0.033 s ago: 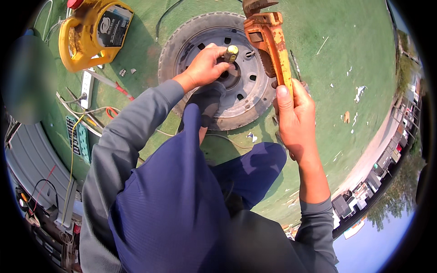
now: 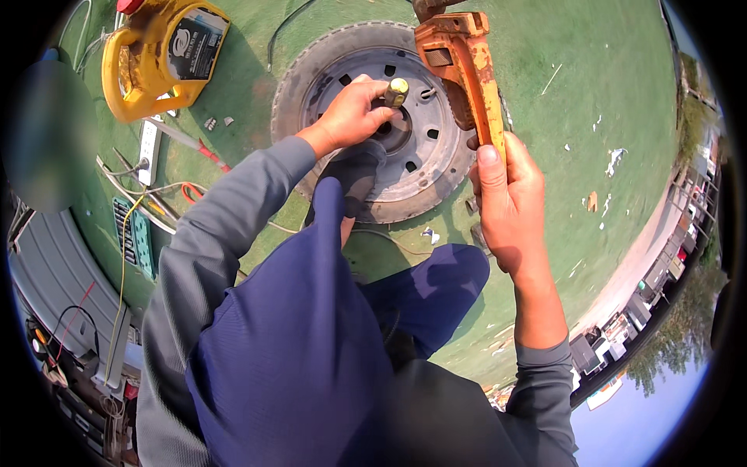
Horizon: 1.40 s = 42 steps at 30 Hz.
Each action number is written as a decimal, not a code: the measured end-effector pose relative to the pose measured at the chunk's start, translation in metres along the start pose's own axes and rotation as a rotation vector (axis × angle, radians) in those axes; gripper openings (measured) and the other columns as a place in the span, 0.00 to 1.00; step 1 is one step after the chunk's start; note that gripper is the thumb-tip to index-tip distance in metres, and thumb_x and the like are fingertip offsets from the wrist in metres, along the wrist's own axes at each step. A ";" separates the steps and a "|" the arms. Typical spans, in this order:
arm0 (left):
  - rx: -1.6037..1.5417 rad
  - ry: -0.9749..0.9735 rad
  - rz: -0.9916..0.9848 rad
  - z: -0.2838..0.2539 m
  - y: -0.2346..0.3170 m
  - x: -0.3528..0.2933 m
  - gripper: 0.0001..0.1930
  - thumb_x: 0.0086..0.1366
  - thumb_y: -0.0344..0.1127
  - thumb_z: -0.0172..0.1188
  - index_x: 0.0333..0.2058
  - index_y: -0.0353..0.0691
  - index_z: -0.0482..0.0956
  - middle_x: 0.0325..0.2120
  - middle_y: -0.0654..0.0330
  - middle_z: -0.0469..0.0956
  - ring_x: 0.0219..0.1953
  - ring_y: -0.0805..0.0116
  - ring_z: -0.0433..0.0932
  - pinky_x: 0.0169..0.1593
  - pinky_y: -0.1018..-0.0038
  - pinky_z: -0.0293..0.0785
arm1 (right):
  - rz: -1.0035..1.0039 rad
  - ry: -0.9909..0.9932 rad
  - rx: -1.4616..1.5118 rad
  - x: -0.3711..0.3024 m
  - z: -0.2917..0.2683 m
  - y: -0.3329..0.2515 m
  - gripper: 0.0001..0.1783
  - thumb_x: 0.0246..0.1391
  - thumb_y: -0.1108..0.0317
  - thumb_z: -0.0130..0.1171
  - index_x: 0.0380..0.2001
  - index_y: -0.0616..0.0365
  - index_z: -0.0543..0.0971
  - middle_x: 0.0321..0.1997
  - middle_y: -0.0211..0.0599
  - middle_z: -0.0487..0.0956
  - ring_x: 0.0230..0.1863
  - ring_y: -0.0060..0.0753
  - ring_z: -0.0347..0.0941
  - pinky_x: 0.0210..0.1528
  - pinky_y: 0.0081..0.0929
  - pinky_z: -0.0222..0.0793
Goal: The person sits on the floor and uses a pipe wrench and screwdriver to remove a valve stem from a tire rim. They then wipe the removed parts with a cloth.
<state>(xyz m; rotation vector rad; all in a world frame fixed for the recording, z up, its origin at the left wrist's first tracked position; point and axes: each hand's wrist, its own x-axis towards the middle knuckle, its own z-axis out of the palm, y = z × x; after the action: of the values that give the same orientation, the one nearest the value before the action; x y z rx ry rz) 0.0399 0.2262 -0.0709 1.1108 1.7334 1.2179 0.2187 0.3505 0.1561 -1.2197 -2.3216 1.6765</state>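
Over green ground (image 2: 576,257), slanting left hand (image 2: 352,114) pinches 1 tool (image 2: 398,92); right hand (image 2: 510,198) clasps orange wrench (image 2: 484,93).

Farther out and to the left of the left hand (image 2: 354,113), a yellow jug (image 2: 152,66) with a red cap (image 2: 128,6) is on the green floor (image 2: 622,93). Lower on that side of the hand come a white power strip (image 2: 149,148), a teal socket case (image 2: 145,247) and a ridged grey panel (image 2: 58,272). Right of the right hand (image 2: 510,206), white scraps (image 2: 615,159) and a small orange-brown piece (image 2: 593,201) lie scattered, with trees (image 2: 675,350) well beyond.
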 end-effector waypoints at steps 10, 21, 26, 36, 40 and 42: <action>0.001 0.031 0.010 0.002 -0.002 0.002 0.13 0.59 0.32 0.71 0.43 0.41 0.85 0.35 0.57 0.82 0.41 0.57 0.72 0.49 0.62 0.72 | 0.193 -0.208 -0.335 0.038 -0.016 -0.001 0.22 0.77 0.54 0.52 0.39 0.66 0.75 0.27 0.34 0.69 0.31 0.25 0.64 0.35 0.34 0.67; 0.070 0.060 0.056 -0.004 -0.009 -0.009 0.11 0.58 0.31 0.69 0.40 0.42 0.83 0.34 0.58 0.82 0.40 0.53 0.70 0.48 0.60 0.71 | -0.307 -0.015 0.026 0.058 -0.019 -0.090 0.17 0.77 0.54 0.54 0.43 0.59 0.76 0.23 0.18 0.67 0.22 0.11 0.58 0.23 0.19 0.55; 0.001 0.054 0.085 0.006 -0.004 0.002 0.12 0.57 0.29 0.69 0.41 0.41 0.84 0.36 0.57 0.82 0.40 0.53 0.70 0.49 0.59 0.71 | 0.074 -0.254 -0.423 0.048 -0.015 -0.023 0.17 0.74 0.59 0.57 0.42 0.67 0.77 0.26 0.24 0.71 0.29 0.20 0.65 0.32 0.30 0.66; 0.047 0.084 0.050 0.001 -0.009 -0.006 0.10 0.59 0.32 0.71 0.38 0.40 0.82 0.32 0.57 0.81 0.41 0.51 0.71 0.48 0.57 0.71 | -0.296 -0.044 0.137 0.052 -0.026 -0.103 0.15 0.75 0.58 0.59 0.36 0.58 0.78 0.22 0.20 0.70 0.24 0.12 0.62 0.26 0.18 0.59; -0.008 0.055 0.113 0.017 -0.009 0.002 0.11 0.59 0.32 0.71 0.39 0.40 0.81 0.34 0.57 0.81 0.39 0.53 0.68 0.48 0.60 0.69 | 0.209 -0.183 -0.265 0.043 -0.009 -0.009 0.19 0.74 0.57 0.57 0.43 0.66 0.79 0.28 0.29 0.74 0.33 0.24 0.68 0.37 0.31 0.69; -0.021 0.087 0.129 0.014 -0.014 0.004 0.11 0.58 0.31 0.69 0.40 0.41 0.81 0.32 0.58 0.80 0.38 0.53 0.69 0.49 0.61 0.69 | 0.274 -0.240 -0.314 0.056 -0.019 -0.006 0.20 0.73 0.56 0.57 0.43 0.67 0.78 0.28 0.29 0.74 0.34 0.25 0.68 0.38 0.34 0.70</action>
<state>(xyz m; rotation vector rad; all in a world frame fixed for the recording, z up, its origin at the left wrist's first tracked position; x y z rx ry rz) 0.0475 0.2322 -0.0890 1.1883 1.7317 1.3784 0.1851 0.3987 0.1465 -1.5290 -2.7561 1.6588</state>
